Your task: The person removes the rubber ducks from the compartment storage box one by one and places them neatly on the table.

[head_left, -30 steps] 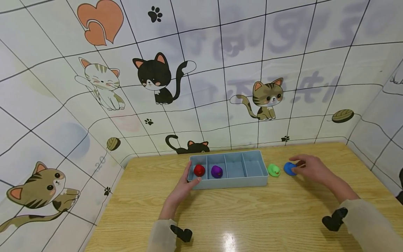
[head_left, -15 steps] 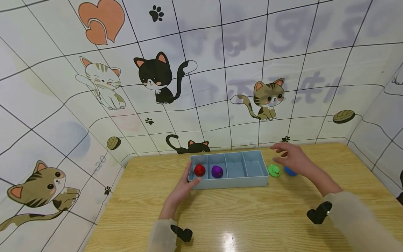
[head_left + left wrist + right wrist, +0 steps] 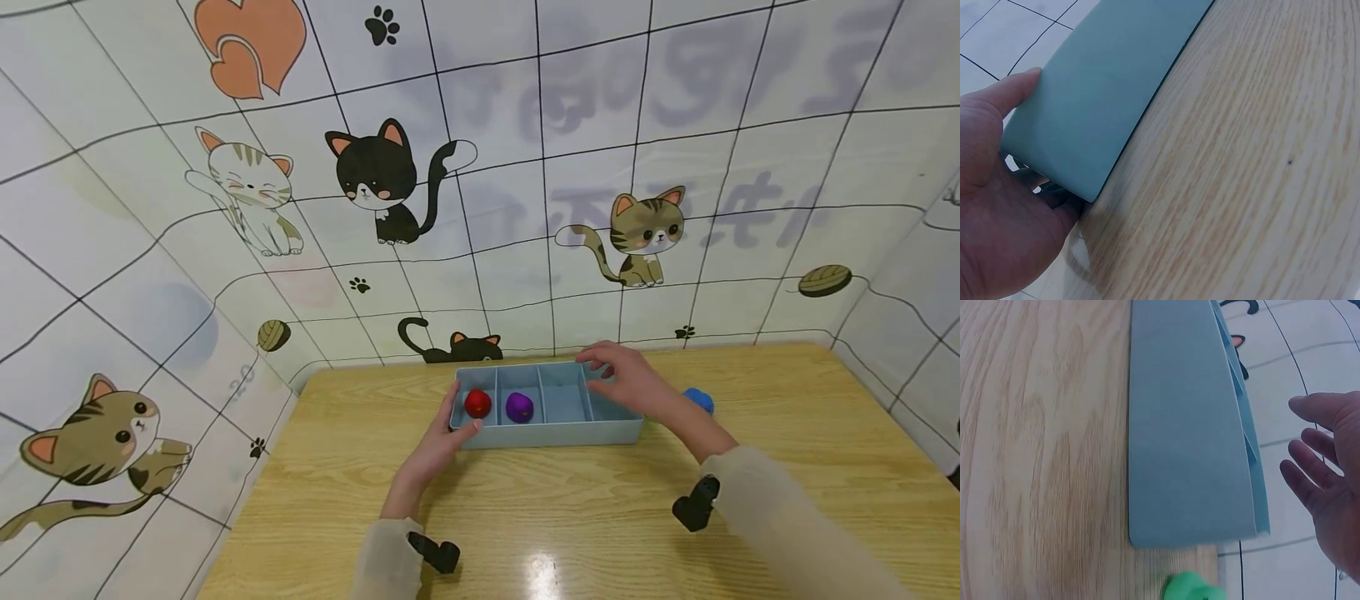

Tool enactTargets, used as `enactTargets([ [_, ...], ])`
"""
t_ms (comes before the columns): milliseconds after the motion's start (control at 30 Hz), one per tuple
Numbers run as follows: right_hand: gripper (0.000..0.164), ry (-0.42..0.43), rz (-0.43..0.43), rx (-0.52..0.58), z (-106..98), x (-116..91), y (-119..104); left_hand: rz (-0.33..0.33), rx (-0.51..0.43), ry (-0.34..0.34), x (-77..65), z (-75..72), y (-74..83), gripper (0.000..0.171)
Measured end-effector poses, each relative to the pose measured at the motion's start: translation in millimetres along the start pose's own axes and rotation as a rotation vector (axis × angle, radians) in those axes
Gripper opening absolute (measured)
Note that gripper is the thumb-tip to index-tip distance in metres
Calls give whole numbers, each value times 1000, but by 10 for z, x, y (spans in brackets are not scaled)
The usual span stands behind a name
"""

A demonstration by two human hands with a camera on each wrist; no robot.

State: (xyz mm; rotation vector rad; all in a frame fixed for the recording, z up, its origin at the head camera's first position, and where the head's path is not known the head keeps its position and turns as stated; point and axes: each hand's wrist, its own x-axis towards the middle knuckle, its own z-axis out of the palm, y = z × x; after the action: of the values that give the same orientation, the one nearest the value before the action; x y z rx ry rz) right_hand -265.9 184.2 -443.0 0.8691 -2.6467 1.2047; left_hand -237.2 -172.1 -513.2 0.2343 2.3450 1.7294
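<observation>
A long blue-grey divided box (image 3: 555,435) stands near the back of the table. My left hand (image 3: 433,443) grips its left end, thumb at the front rim and fingers round the end wall. Inside, a red toy duck (image 3: 477,403) sits in the leftmost compartment and a purple toy duck (image 3: 519,407) in the one beside it. Over the rightmost compartment hovers my right hand (image 3: 633,382), fingers loosely bent, holding nothing. A green toy duck (image 3: 1190,587) lies just off the box's right end, mostly hidden by my right hand and wrist in the head view.
Right of the box, partly behind my right forearm, lies a blue toy duck (image 3: 699,400). The wooden table (image 3: 525,508) meets a wall covering (image 3: 510,275) printed with cats close behind the box.
My right hand has let go of the blue duck and moved left, past the green duck, to above the box. The blue duck stays on the table. My left hand keeps its place.
</observation>
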Motion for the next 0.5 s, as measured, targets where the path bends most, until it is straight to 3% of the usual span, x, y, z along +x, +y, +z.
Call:
enactTargets([
  [233, 37, -60, -48, -53, 227, 150, -111, 7, 12, 0, 10, 3, 24, 87],
  [500, 50, -128, 2, -49, 427, 306, -206, 3, 12, -4, 23, 1, 18, 86],
])
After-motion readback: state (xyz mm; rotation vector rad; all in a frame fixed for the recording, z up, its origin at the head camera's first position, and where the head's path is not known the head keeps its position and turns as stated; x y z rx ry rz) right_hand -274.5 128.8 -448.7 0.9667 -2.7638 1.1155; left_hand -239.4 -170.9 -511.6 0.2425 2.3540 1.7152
